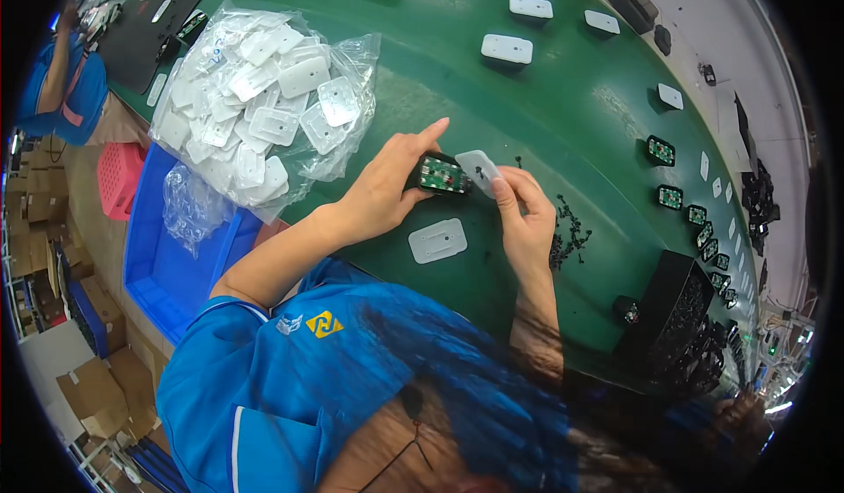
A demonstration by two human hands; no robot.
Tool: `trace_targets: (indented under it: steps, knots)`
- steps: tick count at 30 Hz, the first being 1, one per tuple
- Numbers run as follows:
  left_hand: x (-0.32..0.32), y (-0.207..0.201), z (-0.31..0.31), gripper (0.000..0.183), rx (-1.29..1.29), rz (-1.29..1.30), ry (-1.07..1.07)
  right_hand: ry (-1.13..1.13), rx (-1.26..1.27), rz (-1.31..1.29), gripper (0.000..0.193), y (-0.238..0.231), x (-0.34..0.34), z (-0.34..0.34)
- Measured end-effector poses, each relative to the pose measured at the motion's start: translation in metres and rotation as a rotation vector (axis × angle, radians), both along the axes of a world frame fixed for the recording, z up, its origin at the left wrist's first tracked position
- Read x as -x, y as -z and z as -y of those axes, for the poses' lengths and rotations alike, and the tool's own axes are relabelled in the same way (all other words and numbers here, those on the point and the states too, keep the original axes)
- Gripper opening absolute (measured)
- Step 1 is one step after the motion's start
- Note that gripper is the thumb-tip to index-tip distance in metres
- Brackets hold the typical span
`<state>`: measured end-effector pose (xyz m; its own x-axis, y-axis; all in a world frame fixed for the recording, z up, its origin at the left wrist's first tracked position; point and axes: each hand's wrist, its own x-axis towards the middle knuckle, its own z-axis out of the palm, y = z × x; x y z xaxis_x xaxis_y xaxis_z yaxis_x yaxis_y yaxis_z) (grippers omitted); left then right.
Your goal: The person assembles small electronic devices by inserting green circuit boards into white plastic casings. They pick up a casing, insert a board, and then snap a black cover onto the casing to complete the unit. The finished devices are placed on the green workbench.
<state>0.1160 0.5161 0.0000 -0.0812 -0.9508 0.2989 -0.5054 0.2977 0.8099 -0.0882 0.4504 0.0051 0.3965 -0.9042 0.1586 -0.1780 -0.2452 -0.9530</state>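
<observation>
Over the green table, my left hand grips a small black housing with a green circuit board showing in its open face. Its thumb and fingers are on the housing's left end. My right hand pinches a white rounded plastic cover, tilted beside the right end of the housing. A small dark mark or part shows on that cover. Below the housing, another white cover lies flat on the table. Small black parts are scattered just right of my right hand.
An open plastic bag heaped with white covers lies at left, by a blue tray. A black box of small black parts stands at right. Black housings with white covers and circuit-board units line the far side. A co-worker is at far left.
</observation>
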Motion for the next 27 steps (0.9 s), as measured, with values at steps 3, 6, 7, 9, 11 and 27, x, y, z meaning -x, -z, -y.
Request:
trace_targets:
  steps: [3, 6, 7, 9, 11, 27]
  knots:
    - [-0.009, 0.0, -0.002, 0.083, -0.008, 0.107, -0.049, 0.054, -0.416, 0.197, 0.023, -0.003, 0.003, -0.004]
    - [-0.019, 0.0, -0.006, 0.072, -0.063, 0.214, -0.067, 0.031, -0.51, 0.232, 0.022, -0.007, 0.005, -0.004]
    - [-0.02, -0.002, -0.007, 0.071, -0.059, 0.242, -0.061, 0.029, -0.513, 0.234, 0.023, -0.008, 0.005, -0.005]
    - [-0.019, -0.009, -0.008, 0.066, 0.012, 0.282, -0.097, 0.022, -0.519, 0.237, 0.023, -0.01, 0.003, -0.006]
    - [-0.011, -0.018, -0.008, 0.058, 0.148, 0.306, -0.179, -0.002, -0.501, 0.242, 0.023, -0.011, 0.003, -0.009]
    - [0.022, -0.025, 0.01, 0.02, -0.507, -0.815, 0.104, -0.082, -0.469, 0.285, 0.027, -0.026, -0.001, -0.015]
